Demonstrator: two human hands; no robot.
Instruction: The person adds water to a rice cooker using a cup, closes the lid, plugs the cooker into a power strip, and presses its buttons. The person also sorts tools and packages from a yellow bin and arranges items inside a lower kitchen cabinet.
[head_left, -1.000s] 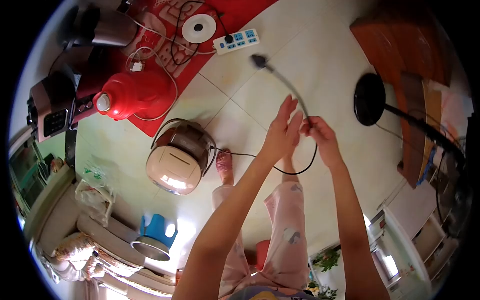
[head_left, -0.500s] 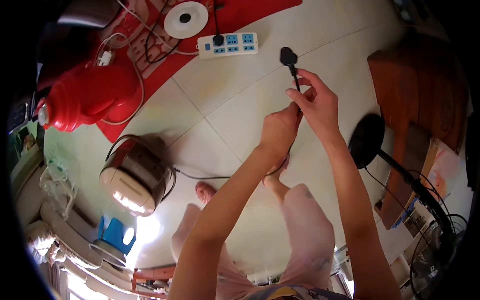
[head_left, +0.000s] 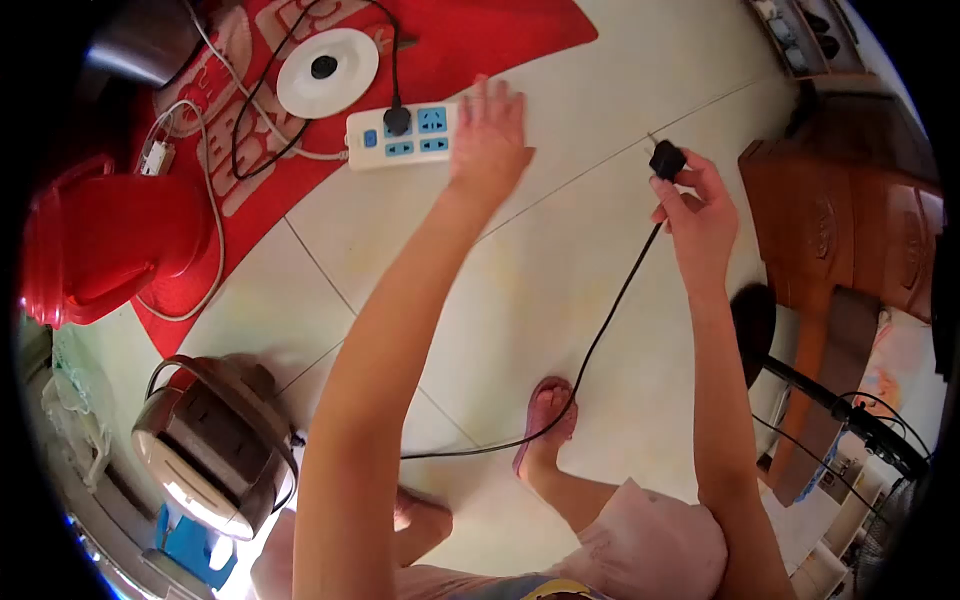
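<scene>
My left hand lies over the right end of a white power strip with blue sockets, its fingers stretched out. A black plug sits in one of the strip's sockets; my hand hides the right-hand ones. Off to the right, my right hand pinches another black plug, its metal prongs showing toward the upper left. From that plug a black cord hangs down across my foot and runs left toward a brown and cream rice cooker on the floor.
A red mat at upper left bears a white round base and a red jug-like flask. On the right stand a wooden cabinet and a black fan stand. A blue stool is at lower left.
My left hand has left the cord and moved up-left onto the power strip. My right hand has shifted right and up and now grips the plug itself. The view has also shifted.
</scene>
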